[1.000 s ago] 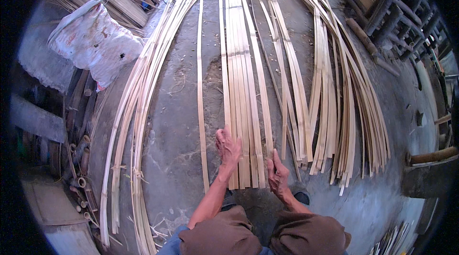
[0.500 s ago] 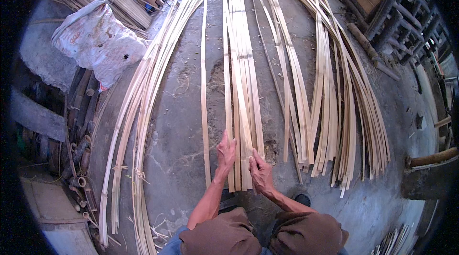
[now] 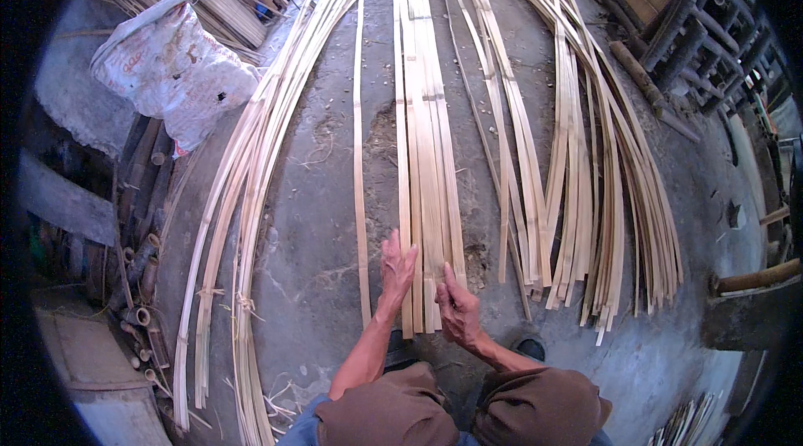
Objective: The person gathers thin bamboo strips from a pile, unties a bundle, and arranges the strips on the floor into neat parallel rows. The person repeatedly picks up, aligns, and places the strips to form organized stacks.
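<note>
Long pale bamboo strips [image 3: 425, 153] lie side by side in a narrow bundle on the floor, running away from me. Against the left edge of the bundle, near its close end, rests my left hand [image 3: 396, 275], open with its fingers stretched forward. My right hand [image 3: 459, 310] is at the right side of the same end, fingers curled around the edge strips; its grip is partly hidden. One single bamboo strip [image 3: 359, 153] lies apart, left of the bundle. Looser bamboo strips [image 3: 517, 145] lie to the right.
A fanned pile of strips [image 3: 627, 170] spreads at the right, and tied bundles [image 3: 251, 170] lie at the left. A white sack [image 3: 171, 70] and bamboo poles [image 3: 144, 316] stand at far left. Dark bamboo frames [image 3: 694, 36] stand at far right, on the concrete floor [image 3: 309, 279].
A strip that crossed the bundle at a slant now lies in line with the others. My left hand's fingers have straightened; my right hand has shifted slightly right.
</note>
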`<state>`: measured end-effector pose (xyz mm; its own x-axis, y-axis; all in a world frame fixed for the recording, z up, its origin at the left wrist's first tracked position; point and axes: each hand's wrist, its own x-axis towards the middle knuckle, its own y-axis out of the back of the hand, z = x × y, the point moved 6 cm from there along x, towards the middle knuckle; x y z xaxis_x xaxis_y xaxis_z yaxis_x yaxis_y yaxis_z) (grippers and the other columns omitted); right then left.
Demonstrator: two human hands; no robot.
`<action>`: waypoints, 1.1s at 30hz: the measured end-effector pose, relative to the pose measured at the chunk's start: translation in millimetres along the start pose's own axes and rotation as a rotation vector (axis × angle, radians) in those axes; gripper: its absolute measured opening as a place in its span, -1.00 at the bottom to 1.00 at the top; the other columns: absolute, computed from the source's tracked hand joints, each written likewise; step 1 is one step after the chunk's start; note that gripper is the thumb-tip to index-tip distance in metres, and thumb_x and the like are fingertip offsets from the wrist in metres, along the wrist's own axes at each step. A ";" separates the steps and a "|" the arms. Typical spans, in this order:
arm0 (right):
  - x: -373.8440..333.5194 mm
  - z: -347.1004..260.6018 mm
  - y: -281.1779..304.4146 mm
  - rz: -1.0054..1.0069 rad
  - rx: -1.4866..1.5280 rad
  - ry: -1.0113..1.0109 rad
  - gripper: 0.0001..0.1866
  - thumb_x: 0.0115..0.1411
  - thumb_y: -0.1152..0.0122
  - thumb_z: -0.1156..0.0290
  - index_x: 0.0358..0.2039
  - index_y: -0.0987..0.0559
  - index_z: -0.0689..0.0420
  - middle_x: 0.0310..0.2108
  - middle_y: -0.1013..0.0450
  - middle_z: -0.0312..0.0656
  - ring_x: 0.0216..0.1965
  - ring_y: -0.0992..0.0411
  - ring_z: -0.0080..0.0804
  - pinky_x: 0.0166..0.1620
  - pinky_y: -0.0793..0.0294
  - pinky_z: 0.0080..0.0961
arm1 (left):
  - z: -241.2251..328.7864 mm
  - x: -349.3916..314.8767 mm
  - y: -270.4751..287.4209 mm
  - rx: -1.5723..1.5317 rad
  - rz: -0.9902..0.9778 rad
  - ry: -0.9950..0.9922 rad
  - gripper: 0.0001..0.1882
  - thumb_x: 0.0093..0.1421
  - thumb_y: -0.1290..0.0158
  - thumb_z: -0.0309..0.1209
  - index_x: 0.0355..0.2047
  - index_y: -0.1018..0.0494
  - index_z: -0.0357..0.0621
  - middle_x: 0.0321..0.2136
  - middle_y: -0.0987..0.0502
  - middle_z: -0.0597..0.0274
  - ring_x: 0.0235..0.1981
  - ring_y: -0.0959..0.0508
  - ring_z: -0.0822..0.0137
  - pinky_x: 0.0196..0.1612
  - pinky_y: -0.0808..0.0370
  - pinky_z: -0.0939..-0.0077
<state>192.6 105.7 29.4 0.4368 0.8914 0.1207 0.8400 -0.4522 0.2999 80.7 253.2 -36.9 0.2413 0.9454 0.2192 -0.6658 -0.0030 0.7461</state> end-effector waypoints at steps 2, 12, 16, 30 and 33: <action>-1.9 -0.4 -0.2 -0.025 -0.009 -0.001 -0.52 0.35 -0.04 0.44 0.26 -0.30 0.16 -0.57 -0.35 -0.24 -0.52 -0.30 -0.60 -0.42 -0.39 -0.59 | 9.9 5.0 8.4 -0.057 0.084 0.028 -0.44 0.30 -0.01 -0.20 0.17 -0.23 -0.32 -0.20 -0.53 -0.16 -0.16 -0.56 -0.04 -0.09 -0.48 0.18; 26.0 3.0 32.7 0.014 -0.337 0.199 -0.44 0.20 -0.21 0.38 0.20 -0.35 0.19 -0.30 -0.41 0.00 -0.32 -0.42 -0.16 -0.21 -0.45 -0.32 | 59.8 23.8 37.9 -0.812 -0.076 0.431 -0.54 0.35 0.04 -0.32 0.19 -0.24 -0.29 -0.59 -0.34 0.43 -0.61 -0.31 0.63 -0.60 -0.31 0.64; 68.9 37.7 92.8 0.147 -0.684 -0.015 -0.36 0.17 -0.23 0.20 0.19 -0.32 0.25 -0.15 -0.41 0.08 -0.15 -0.42 0.03 -0.10 -0.43 -0.13 | 8.0 27.4 57.7 -0.588 0.059 0.363 -0.58 0.32 0.02 -0.38 0.13 -0.33 -0.33 -0.63 -0.35 0.42 -0.62 -0.32 0.62 -0.62 -0.28 0.62; 64.0 42.7 152.3 0.351 -0.317 -0.279 -0.67 0.35 0.02 0.30 -0.02 -0.43 0.29 -0.59 -0.38 0.03 -0.49 -0.42 -0.35 -0.40 -0.40 -0.41 | 0.7 24.3 56.3 0.127 -0.024 0.102 -0.41 0.19 -0.06 -0.36 0.18 -0.23 -0.38 0.14 -0.25 -0.19 0.19 -0.27 -0.08 0.21 -0.23 0.10; 47.2 27.7 137.1 0.386 -0.179 -0.215 -0.67 0.35 -0.04 0.32 0.00 -0.42 0.28 -0.56 -0.37 -0.10 -0.50 -0.37 -0.45 -0.41 -0.38 -0.48 | 29.7 13.8 19.6 0.140 -0.064 -0.179 -0.36 0.21 -0.04 -0.28 0.24 -0.18 -0.32 0.22 -0.20 -0.20 0.25 -0.21 -0.09 0.30 -0.12 0.10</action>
<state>337.3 85.0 50.0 0.7789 0.6241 0.0622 0.5427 -0.7203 0.4320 92.0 256.5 -0.5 0.4093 0.8722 0.2677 -0.5436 -0.0025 0.8394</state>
